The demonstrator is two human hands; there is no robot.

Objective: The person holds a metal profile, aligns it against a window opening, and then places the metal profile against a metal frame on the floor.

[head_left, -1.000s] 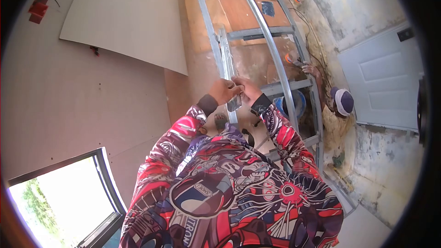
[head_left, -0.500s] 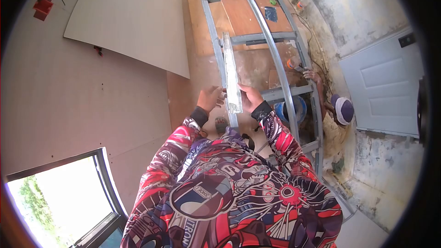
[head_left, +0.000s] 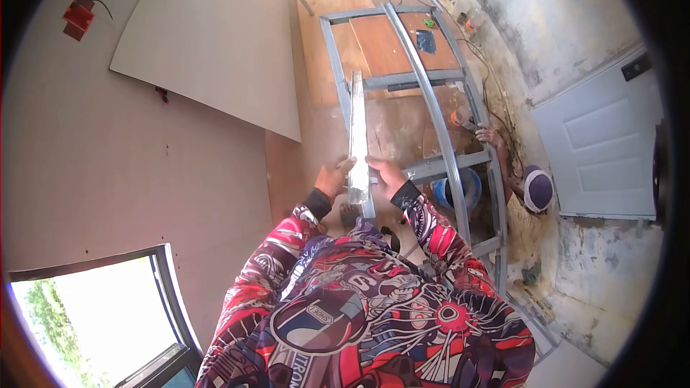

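Note:
A shiny metal channel (head_left: 358, 136) points away from my body, its near end just in front of my waist. My left hand (head_left: 333, 177) grips its left edge near that end, thumb on the rim. On the opposite edge, my right hand (head_left: 388, 175) holds it with the thumb along the side; some of its fingers are hidden beneath. Below the channel is a grey metal frame (head_left: 338, 61) with crossbars. A long metal strip (head_left: 429, 93) lies lengthwise across this frame.
To the right, another person's hand (head_left: 490, 136) touches the frame's side; that person wears a cap (head_left: 538, 188). A blue bucket (head_left: 471, 188) stands among the bars. A large panel (head_left: 215, 36) leans at the left, above a window (head_left: 100, 316). Cables (head_left: 496, 93) run along the right wall.
The channel has come closer to my body and straightened slightly. My left hand has closed on its left edge, where its fingers were looser before. The view has tilted a little.

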